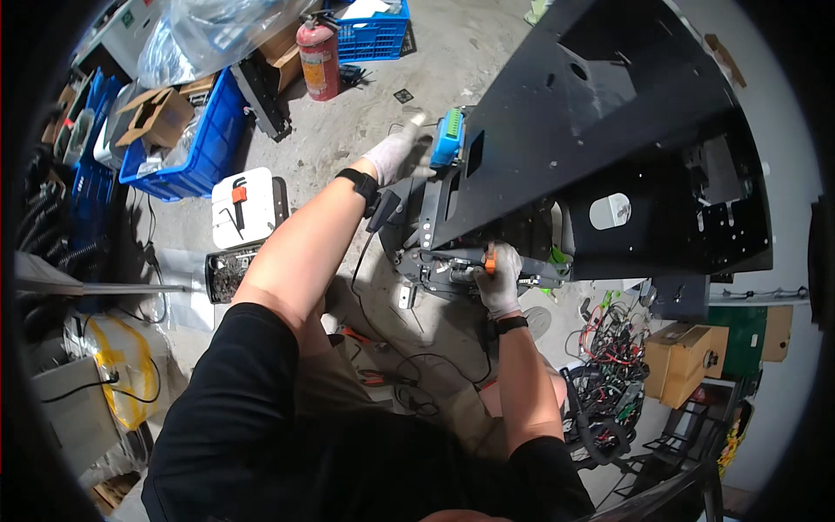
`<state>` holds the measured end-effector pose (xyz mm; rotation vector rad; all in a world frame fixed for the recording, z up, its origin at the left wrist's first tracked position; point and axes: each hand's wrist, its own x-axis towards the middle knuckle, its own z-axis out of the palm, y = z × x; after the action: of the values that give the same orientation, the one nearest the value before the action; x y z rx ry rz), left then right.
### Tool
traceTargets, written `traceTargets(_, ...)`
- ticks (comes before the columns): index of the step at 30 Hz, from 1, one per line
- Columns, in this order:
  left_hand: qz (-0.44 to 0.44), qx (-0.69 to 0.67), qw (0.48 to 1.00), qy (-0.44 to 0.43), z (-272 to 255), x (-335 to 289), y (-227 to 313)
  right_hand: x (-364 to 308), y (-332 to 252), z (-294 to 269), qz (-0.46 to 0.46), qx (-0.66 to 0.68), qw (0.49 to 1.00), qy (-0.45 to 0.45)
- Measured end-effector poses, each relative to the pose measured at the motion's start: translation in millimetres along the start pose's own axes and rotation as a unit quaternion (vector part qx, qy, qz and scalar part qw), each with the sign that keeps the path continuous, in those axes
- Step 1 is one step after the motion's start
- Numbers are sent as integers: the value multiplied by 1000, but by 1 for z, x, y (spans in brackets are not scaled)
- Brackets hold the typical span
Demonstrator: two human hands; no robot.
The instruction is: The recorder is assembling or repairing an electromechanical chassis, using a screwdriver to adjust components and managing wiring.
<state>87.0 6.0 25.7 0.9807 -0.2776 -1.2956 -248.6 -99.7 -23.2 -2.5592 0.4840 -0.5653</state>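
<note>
My left hand (396, 155), in a whitish glove, reaches to the left side of a blue module with green terminals (448, 137) on the black metal frame. Its fingers are spread, with one pointing away past the module and others lower, near the frame's edge. My right hand (499, 283), also gloved, is closed around an orange-handled tool (491, 259) low on the black base assembly (444, 270). The tool's working end is hidden. Over both hands leans a large black metal housing (539, 130) with cutouts.
A white tray (244, 209) with hex keys and a black box of screws (230, 277) lie on the left. Farther back stand a blue crate (196, 165) and a red fire extinguisher (318, 61). Tangled wires (609, 357) and a cardboard box (685, 364) are on the right.
</note>
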Motion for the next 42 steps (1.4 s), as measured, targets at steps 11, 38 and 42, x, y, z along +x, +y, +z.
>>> traceTargets(11, 166, -24, 986, -19, -32, 27, -58, 8, 10, 7, 33, -66, 997, -12)
traceTargets(38, 46, 183, 982, -7, -1, 15, 20, 7, 9, 9, 131, 6, 991, -33)
traceTargets(42, 43, 147, 988, -32, 1, 13, 2, 8, 8, 8, 155, 25, 987, -38)
